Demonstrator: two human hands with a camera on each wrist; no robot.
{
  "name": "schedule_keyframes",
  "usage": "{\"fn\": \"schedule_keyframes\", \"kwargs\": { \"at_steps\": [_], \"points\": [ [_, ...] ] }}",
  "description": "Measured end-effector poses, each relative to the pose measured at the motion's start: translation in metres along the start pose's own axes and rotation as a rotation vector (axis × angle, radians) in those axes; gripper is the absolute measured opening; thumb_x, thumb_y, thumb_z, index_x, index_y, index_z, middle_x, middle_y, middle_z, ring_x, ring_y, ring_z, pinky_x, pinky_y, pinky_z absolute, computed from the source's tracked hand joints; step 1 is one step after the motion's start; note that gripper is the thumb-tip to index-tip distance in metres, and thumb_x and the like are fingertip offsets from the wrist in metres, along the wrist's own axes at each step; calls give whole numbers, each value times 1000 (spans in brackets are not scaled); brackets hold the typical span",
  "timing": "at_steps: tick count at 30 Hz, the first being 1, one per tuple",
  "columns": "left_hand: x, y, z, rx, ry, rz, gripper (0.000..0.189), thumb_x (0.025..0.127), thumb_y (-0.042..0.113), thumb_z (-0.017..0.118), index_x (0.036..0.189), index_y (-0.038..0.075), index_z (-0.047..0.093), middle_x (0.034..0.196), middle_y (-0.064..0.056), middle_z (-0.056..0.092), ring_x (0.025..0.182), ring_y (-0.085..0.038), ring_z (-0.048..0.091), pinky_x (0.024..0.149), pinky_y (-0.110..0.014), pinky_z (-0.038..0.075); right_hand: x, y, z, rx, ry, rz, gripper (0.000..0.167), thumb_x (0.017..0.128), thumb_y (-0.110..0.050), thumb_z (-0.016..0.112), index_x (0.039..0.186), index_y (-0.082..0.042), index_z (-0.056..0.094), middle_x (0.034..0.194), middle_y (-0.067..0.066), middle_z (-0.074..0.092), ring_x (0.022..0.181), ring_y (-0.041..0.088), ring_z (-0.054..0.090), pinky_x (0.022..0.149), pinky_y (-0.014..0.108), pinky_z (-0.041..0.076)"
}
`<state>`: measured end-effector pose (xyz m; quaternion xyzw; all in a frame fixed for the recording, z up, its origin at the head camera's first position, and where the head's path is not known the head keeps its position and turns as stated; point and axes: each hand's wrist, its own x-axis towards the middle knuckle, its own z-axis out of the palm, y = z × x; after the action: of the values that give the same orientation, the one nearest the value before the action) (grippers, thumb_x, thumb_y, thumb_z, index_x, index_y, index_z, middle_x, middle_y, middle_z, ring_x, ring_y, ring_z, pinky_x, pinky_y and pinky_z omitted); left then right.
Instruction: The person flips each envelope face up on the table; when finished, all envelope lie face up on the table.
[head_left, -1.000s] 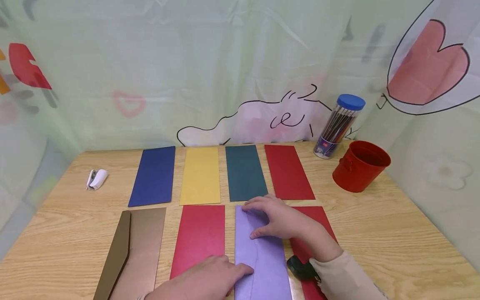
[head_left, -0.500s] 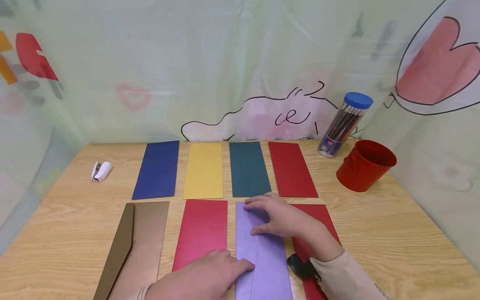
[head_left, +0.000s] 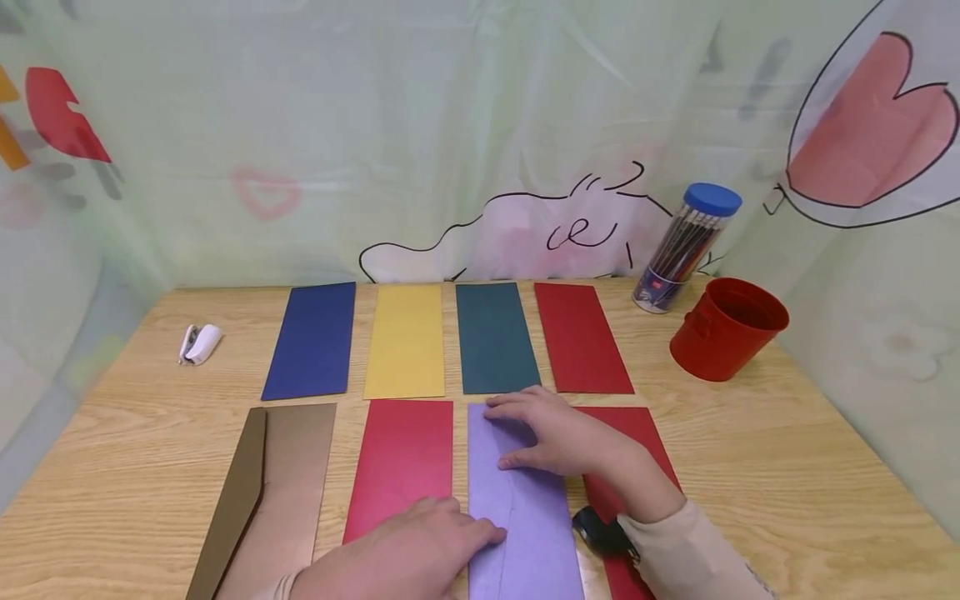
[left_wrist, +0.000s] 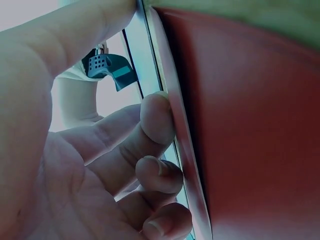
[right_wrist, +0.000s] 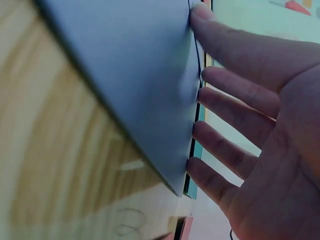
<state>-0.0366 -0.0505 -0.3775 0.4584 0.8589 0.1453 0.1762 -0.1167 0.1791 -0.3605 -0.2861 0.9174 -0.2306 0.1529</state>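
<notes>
Purple envelope (head_left: 540, 533) unmoved on the counter (head_left: 780, 475) over the past second, between pink envelope (head_left: 408, 458) and red envelope (head_left: 637, 423). Left hand (head_left: 416, 542) loose, thumb on the flap (head_left: 487, 487); right hand (head_left: 553, 435) fingers spread, touching the far end. Flap work seems paused, merely steadied.

One envelope (head_left: 538, 525) is lavender, the wood-grained table (head_left: 780, 475) tan.

there are eight envelopes (head_left: 536, 533), two hands (head_left: 551, 433), one stapler (head_left: 201, 344), one bucket (head_left: 708, 346), one pencil tub (head_left: 678, 246) and one table (head_left: 780, 467).
</notes>
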Motion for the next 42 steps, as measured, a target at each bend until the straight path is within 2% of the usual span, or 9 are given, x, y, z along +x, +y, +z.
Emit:
{"fn": "schedule_keyframes", "kwargs": {
  "at_steps": [4, 12, 15, 17, 19, 22, 25, 33, 42],
  "points": [
    [0, 1, -2, -12, -10, -36, 64, 83, 58, 75, 133, 20, 64, 114, 12, 66, 102, -6, 58, 95, -31, 47, -5, 0, -12, 28, 25, 4, 61, 84, -32, 83, 138, -12, 63, 143, 6, 54, 134, 31, 44, 104, 50, 43],
    [0, 7, -7, -78, 2, -89, 62, 81, 55, 79, 132, 23, 64, 115, 16, 63, 102, -3, 55, 95, -31, 47, -37, 15, -45, 78, 81, 133, 64, 82, -36, 84, 138, -17, 62, 140, 10, 55, 133, 38, 44, 96, 57, 48],
    [2, 10, -6, -39, 35, -52, 62, 81, 55, 78, 133, 23, 62, 118, 16, 63, 106, -3, 55, 95, -29, 46, -51, 32, -51, 104, 85, 145, 67, 80, -35, 86, 139, -14, 60, 140, 13, 54, 131, 41, 45, 93, 55, 50],
    [6, 13, -6, 59, 58, -9, 63, 83, 58, 75, 134, 23, 60, 119, 15, 63, 107, -3, 55, 94, -27, 46, -59, 43, -55, 125, 85, 167, 70, 78, -34, 88, 139, -13, 60, 140, 15, 54, 130, 43, 44, 90, 54, 53],
    [12, 19, -6, 156, 63, 26, 65, 85, 61, 70, 136, 22, 58, 120, 15, 63, 108, -3, 56, 94, -25, 45, -67, 55, -60, 155, 86, 188, 73, 76, -33, 89, 139, -11, 59, 139, 17, 53, 129, 45, 44, 86, 52, 54],
    [26, 31, -7, 218, 22, 39, 68, 87, 64, 66, 140, 23, 55, 123, 15, 62, 110, -2, 55, 94, -25, 45, -77, 70, -67, 193, 96, 224, 75, 73, -31, 91, 138, -8, 60, 136, 18, 54, 125, 45, 45, 82, 47, 56],
    [45, 45, -8, 192, -32, 51, 67, 89, 64, 64, 143, 25, 53, 127, 16, 60, 110, -2, 56, 91, -26, 47, -85, 83, -72, 212, 93, 253, 74, 72, -29, 91, 135, -6, 61, 132, 19, 56, 121, 44, 45, 78, 45, 57],
    [91, 74, 2, 106, -72, 70, 56, 92, 56, 65, 139, 28, 56, 115, 18, 60, 93, 3, 53, 76, -17, 45, -93, 101, -70, 240, 46, 312, 79, 66, -29, 94, 134, -4, 62, 130, 21, 55, 119, 46, 47, 76, 42, 58],
    [107, 83, 22, 201, -122, 95, 57, 95, 56, 61, 146, 35, 50, 117, 18, 55, 98, 3, 49, 83, -17, 42, -90, 107, -62, 224, 33, 295, 72, 67, -23, 94, 128, -4, 63, 124, 16, 58, 118, 42, 48, 81, 46, 56]
  ]
}}
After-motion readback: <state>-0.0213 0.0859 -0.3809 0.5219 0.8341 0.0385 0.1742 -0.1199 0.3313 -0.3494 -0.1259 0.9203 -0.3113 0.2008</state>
